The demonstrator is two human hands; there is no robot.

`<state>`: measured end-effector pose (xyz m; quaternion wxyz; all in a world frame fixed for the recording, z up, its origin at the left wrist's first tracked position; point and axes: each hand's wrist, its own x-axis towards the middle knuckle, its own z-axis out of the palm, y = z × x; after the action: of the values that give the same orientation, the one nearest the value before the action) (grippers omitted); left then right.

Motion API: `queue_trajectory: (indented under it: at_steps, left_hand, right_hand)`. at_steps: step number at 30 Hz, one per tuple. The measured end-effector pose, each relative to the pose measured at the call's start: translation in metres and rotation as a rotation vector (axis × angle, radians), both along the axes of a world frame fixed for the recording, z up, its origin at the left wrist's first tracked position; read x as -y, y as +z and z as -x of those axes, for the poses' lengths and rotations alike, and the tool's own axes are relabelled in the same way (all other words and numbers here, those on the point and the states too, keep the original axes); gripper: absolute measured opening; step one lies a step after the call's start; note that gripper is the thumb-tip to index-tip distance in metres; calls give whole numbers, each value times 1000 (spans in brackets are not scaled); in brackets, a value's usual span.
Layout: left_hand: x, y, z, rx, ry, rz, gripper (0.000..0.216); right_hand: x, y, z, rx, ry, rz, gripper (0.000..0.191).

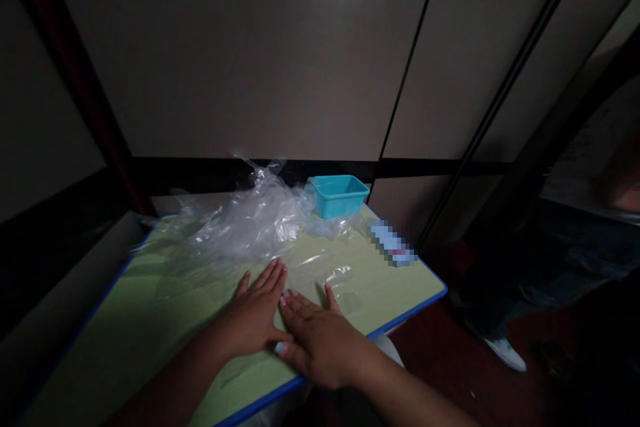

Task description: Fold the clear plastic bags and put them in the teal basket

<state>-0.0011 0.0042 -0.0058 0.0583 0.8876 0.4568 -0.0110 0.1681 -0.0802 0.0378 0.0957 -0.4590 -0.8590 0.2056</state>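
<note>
Both hands lie flat near the front of a pale green table (400, 293) with a blue edge. My left hand (257, 317) presses down with its fingers stretched forward, touching clear plastic film (315, 270). Beside it, my right hand (320, 340) is also spread flat, its fingertips meeting the left hand's fingers on the film. Neither hand grips anything that shows. Just beyond the left fingertips sits a crumpled heap of clear plastic bags (255, 220). What is under the palms is hidden.
A turquoise plastic basket (340, 203) stands at the table's back, touching the plastic heap. A blurred-out light blue item (393, 243) lies near the right edge. Cabinet panels (260, 67) rise behind the table. To the right, a person in jeans (565, 273) stands on the dark red floor.
</note>
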Motion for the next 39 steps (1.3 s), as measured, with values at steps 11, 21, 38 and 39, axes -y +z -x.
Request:
queue_trajectory:
  at_steps: [11, 21, 38, 39]
  left_hand:
    - [1, 1, -1, 29, -1, 9, 117]
    - [3, 6, -3, -12, 19, 30, 119]
    - [3, 4, -3, 11, 32, 38, 115]
    - [3, 3, -4, 15, 38, 30, 112]
  right_hand:
    - [-15, -18, -27, 155, -279, -77, 60]
    - [-28, -29, -65, 211, -491, -84, 59]
    - [-11, -16, -39, 168, -510, -136, 63]
    - [-4, -13, -28, 127, -416, -128, 63]
